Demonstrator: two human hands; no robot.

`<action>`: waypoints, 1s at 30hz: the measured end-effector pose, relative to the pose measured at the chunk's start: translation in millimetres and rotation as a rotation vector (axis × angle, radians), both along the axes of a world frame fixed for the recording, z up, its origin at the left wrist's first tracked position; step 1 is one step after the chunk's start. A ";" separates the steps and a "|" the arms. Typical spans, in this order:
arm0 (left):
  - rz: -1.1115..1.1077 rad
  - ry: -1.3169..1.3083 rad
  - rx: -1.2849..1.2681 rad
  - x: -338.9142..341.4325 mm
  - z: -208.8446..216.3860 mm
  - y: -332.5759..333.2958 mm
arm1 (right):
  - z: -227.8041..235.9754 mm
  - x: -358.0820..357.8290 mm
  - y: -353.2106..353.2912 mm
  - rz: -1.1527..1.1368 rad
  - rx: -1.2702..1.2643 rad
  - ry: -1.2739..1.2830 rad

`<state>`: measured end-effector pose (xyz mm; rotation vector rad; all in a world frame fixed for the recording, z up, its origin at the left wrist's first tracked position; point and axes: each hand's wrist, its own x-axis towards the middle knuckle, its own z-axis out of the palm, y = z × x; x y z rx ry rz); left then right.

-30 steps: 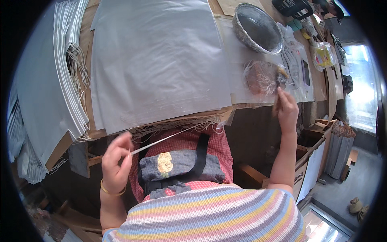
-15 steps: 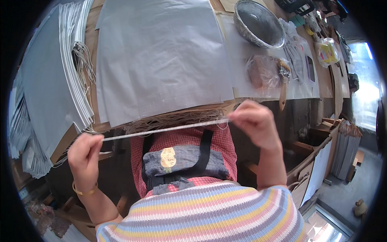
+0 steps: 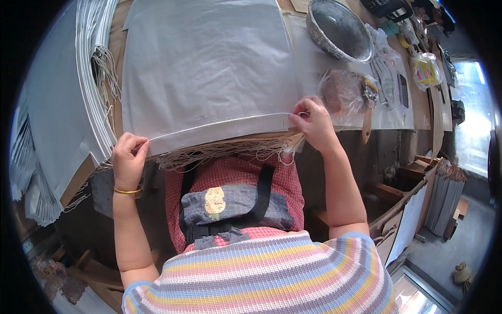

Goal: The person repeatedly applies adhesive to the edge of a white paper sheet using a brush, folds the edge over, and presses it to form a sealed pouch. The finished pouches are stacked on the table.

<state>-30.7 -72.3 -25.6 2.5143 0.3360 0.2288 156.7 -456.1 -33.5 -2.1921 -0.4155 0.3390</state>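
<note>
A thin white cord (image 3: 219, 122) stretches across the near part of a large grey-white sheet (image 3: 209, 57) on the table. My left hand (image 3: 130, 152) pinches its left end by the sheet's near left corner. At the other end, my right hand (image 3: 312, 121) grips the cord between thumb and fingers near the right corner. Several sheets seem to lie stacked beneath the top one. A bundle of loose cords (image 3: 230, 152) hangs along the table's near edge, between my hands and my lap.
Folded white sheets with cords (image 3: 68, 78) are piled at the left. To the right stand a grey bowl (image 3: 340, 31), a brush (image 3: 367, 107) with a wooden handle, a brown block in clear plastic (image 3: 339, 93) and a phone (image 3: 403, 90). Boxes (image 3: 408, 193) stand below the table's right side.
Both hands have moved forward from over my lap, carrying the taut cord onto the near part of the sheet. It now bows slightly.
</note>
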 end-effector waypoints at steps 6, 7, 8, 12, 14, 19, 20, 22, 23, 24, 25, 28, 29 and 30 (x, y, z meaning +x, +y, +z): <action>-0.136 -0.239 0.668 5.8 13.5 -30.6 | 24.8 2.9 -1.9 0.019 0.488 0.585; -0.172 -0.215 0.625 1.2 5.8 -27.6 | 24.4 -1.2 2.7 -0.005 0.381 0.504; -0.207 -0.192 0.581 -3.8 -4.0 -24.7 | 23.4 -5.4 6.7 -0.029 0.274 0.421; -0.276 -0.202 0.242 -2.1 -4.9 -32.8 | -3.3 -12.0 14.0 -0.066 -0.115 -0.154; -0.323 -0.182 0.177 1.3 1.2 -33.6 | -3.0 -24.5 20.5 -0.141 0.002 -0.403; -0.363 -0.038 0.157 5.4 15.4 -27.6 | 14.6 -30.0 24.7 0.219 -0.284 -0.906; -0.370 -0.013 0.136 7.4 23.4 -26.4 | 15.4 -21.0 25.4 0.307 -0.187 -0.850; -0.386 0.037 0.081 11.0 28.6 -22.5 | 10.4 -5.9 24.8 0.474 -0.093 -0.709; -0.386 0.037 0.070 10.8 31.2 -21.8 | 7.0 -4.5 22.3 0.408 -0.010 -0.495; -0.384 0.035 0.058 11.5 34.8 -21.7 | 4.9 -1.9 20.8 0.342 0.070 -0.284; -0.384 0.032 0.046 12.5 36.7 -21.1 | 5.1 0.6 20.6 0.272 0.148 -0.072; -0.242 -0.042 -0.069 9.5 8.0 -6.1 | 9.3 10.8 28.1 0.168 0.133 0.115; -0.144 -0.012 -0.103 11.6 3.4 -5.7 | 8.6 12.6 31.2 0.153 0.103 0.116; -0.049 0.018 -0.138 16.3 -0.1 -8.0 | 6.5 11.7 35.1 0.123 0.040 0.032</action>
